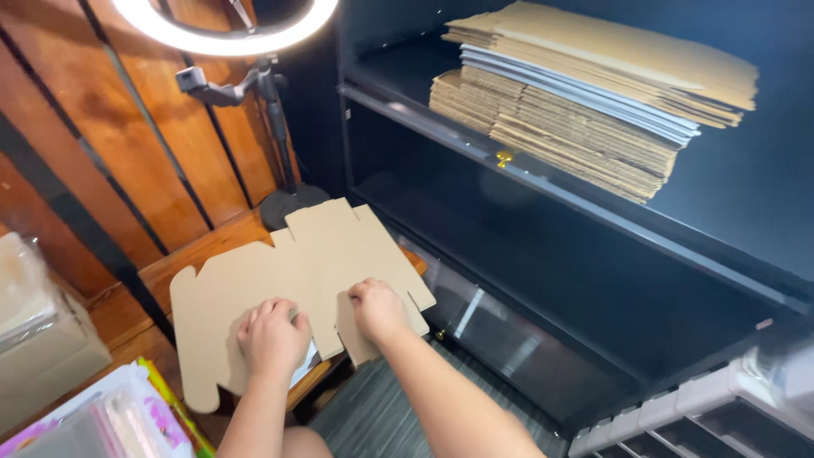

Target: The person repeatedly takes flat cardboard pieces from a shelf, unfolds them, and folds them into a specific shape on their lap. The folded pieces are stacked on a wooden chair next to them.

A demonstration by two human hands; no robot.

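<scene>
Head view: a flat, unfolded cardboard box blank [288, 271] lies on a wooden table [203, 250], with its right edge overhanging the table. The left hand [271, 337] rests palm down on the lower middle of the blank, fingers curled and pressing on the cardboard; nothing is gripped inside it. The right hand [377, 309] sits just beside it to the right, knuckles bent, fingers pinching a small flap at the near edge of the blank (how tightly cannot be told). The two hands are close but not touching.

Behind the blank, a ring light [225, 30] stands on a stand with a round base [292, 203] against a wooden wall. To the right, a dark shelf unit [543, 182] carries a stack of flat cardboard sheets [585, 93] on its upper shelf. A clear plastic bin [110, 420] sits at the lower left
</scene>
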